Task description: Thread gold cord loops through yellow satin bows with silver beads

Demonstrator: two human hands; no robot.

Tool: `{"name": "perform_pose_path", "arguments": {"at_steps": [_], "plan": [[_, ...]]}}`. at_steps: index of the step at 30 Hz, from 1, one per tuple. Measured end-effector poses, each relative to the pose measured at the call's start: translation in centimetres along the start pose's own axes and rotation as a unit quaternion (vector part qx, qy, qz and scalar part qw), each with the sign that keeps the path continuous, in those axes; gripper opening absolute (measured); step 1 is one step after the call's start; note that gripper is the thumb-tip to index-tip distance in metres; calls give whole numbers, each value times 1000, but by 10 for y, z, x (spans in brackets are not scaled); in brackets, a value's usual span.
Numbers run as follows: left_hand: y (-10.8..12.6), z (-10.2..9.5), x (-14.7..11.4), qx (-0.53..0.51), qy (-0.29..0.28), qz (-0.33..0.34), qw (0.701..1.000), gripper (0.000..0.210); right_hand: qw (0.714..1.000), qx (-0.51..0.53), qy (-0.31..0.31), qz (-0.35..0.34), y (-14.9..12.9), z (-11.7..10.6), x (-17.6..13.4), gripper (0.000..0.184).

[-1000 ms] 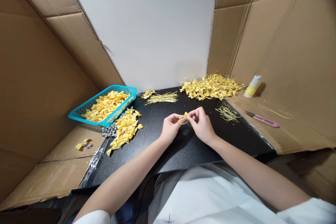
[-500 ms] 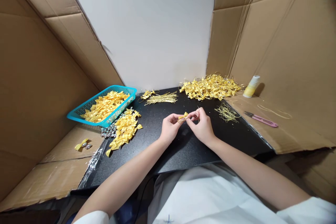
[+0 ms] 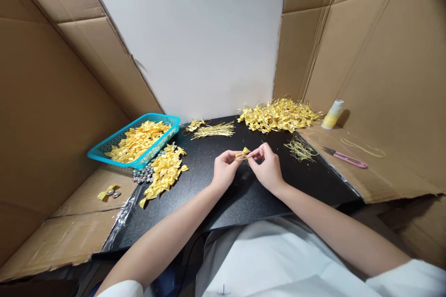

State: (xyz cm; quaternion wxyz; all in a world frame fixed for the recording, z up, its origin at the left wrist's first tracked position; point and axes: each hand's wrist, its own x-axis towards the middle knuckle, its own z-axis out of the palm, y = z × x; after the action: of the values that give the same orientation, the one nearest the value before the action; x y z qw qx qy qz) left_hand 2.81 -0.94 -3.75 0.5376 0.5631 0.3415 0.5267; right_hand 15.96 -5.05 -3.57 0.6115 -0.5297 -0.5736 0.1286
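Note:
Over the middle of the black table (image 3: 205, 195), my left hand (image 3: 226, 167) pinches a small yellow ribbon bow (image 3: 245, 151) between thumb and fingertips. My right hand (image 3: 266, 167) is closed close beside it, thumb and forefinger pinching a thin gold cord (image 3: 246, 158) that loops at the bow. The fingers partly hide both bow and cord. Beyond the hands lies a bundle of straight gold cords (image 3: 214, 131), with a big heap of yellow bows with cords (image 3: 278, 116) to its right.
A turquoise basket (image 3: 139, 161) of yellow bows stands at left, beside loose bows (image 3: 163, 171) and silver beads (image 3: 142, 175). Cord scraps (image 3: 300, 148), pink thread snips (image 3: 350, 158) and a yellow thread spool (image 3: 332, 114) lie or stand at right. Cardboard walls (image 3: 383, 79) flank the table.
My right fingers have drawn slightly away from the bow, and more of the gold cord loop shows between my hands. The left hand keeps its pinch.

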Motion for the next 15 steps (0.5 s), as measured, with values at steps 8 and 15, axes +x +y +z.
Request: {"name": "perform_pose_path", "arguments": {"at_steps": [8, 15], "plan": [[-2, 0, 0, 8, -17, 16, 1000, 28, 1000, 16, -5, 3, 0, 0, 0, 34], [3, -1, -5, 149, -16, 126, 981, 15, 1000, 19, 0, 6, -2, 0, -1, 32]]}}
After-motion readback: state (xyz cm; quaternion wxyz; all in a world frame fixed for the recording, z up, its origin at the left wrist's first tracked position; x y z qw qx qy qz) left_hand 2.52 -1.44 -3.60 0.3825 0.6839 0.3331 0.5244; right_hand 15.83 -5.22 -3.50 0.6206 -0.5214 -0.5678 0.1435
